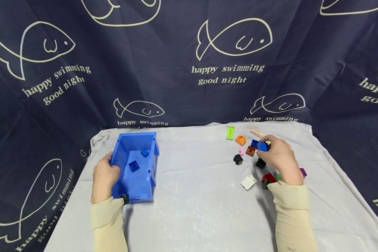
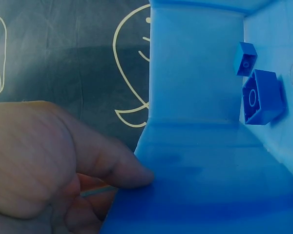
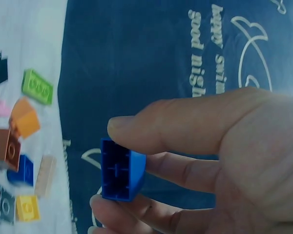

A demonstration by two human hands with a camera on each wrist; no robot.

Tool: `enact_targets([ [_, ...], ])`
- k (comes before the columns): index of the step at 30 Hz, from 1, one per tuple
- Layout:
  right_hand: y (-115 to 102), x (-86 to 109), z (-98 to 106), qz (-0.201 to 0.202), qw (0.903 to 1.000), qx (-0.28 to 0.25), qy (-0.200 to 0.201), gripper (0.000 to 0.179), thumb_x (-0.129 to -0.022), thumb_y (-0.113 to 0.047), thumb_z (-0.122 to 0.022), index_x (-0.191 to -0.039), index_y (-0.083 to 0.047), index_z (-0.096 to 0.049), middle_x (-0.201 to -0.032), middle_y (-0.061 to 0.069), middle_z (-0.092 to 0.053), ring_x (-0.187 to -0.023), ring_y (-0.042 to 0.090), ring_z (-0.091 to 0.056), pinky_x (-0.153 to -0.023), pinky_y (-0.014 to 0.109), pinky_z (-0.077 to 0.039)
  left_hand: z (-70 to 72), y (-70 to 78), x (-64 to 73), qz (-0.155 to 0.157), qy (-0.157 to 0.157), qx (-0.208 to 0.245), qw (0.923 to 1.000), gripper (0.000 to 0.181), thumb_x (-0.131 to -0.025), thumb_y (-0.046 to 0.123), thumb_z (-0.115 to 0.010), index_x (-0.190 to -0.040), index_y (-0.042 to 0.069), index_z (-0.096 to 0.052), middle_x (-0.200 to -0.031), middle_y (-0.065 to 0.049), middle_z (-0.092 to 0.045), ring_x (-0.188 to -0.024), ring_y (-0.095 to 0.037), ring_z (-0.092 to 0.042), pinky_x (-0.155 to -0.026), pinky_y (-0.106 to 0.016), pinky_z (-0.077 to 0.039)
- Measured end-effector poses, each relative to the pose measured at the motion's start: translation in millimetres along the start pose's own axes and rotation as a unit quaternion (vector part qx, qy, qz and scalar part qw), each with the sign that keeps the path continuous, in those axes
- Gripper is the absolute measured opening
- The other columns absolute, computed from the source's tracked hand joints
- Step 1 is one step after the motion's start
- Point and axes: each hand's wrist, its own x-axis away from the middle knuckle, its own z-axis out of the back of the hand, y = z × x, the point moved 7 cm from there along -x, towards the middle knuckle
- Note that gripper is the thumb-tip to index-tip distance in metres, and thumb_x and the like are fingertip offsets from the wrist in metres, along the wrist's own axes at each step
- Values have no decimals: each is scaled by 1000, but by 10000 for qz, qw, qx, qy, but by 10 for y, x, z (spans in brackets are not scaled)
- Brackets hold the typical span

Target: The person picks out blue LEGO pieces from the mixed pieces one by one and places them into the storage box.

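A blue plastic bin (image 1: 153, 164) stands on the left of the cloth-covered table. My left hand (image 1: 104, 176) grips its left wall, the thumb (image 2: 132, 170) on the inner side. Two blue toy bricks lie on the bin's floor, a smaller brick (image 1: 144, 153) and a larger brick (image 1: 133, 166). Over the loose pieces at the right, my right hand (image 1: 280, 155) pinches a blue brick (image 3: 118, 170) between thumb and fingers, its hollow underside showing in the right wrist view. Another blue brick (image 1: 254, 144) lies on the cloth just left of that hand.
Around the right hand lie a lime brick (image 1: 230, 133), an orange brick (image 1: 240, 140), a brown brick (image 1: 250, 151), a pink piece (image 1: 241, 151), a black brick (image 1: 238, 159), a white brick (image 1: 248, 182) and a red brick (image 1: 268, 177). A dark fish-print curtain (image 1: 182, 70) hangs behind the table.
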Motion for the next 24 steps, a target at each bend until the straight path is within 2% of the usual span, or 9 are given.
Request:
enact_targets([
  [7, -316, 69, -81, 265, 9996, -83, -81, 53, -90, -28, -73, -134, -4, -57, -121, 32, -63, -107, 47, -56, -87, 59, -49, 10, 14, 4, -38, 34, 13, 10000, 69, -87, 3, -35, -156, -2, -41, -146, -35, -51, -129, -54, -52, -107, -66, -42],
  [12, -536, 136, -117, 666, 9977, -71, 89, 49, -88, -23, -74, -132, -5, -61, -120, 28, -66, -105, 45, -60, -90, 60, -51, 8, 22, 4, -71, 44, 1, 10000, 69, -86, 2, -35, -155, -2, -42, -146, -36, -51, -128, -55, -53, -105, -66, -42],
  [17, -699, 199, -170, 980, 9949, -17, 222, 46, -86, -20, -75, -129, -9, -64, -116, 23, -67, -101, 41, -63, -85, 57, -48, -10, 20, 6, -37, -10, 5, 10000, 69, -87, 2, -34, -156, -3, -41, -147, -36, -50, -130, -55, -51, -106, -67, -42],
  [24, -975, 271, -363, 1236, 9923, 63, 11, 45, -86, -20, -76, -130, -13, -64, -120, 22, -65, -106, 38, -62, -87, 56, -48, 3, 33, 13, 9, -34, -20, 10000, 69, -88, 2, -35, -157, -3, -38, -149, -36, -48, -132, -56, -49, -108, -67, -40],
])
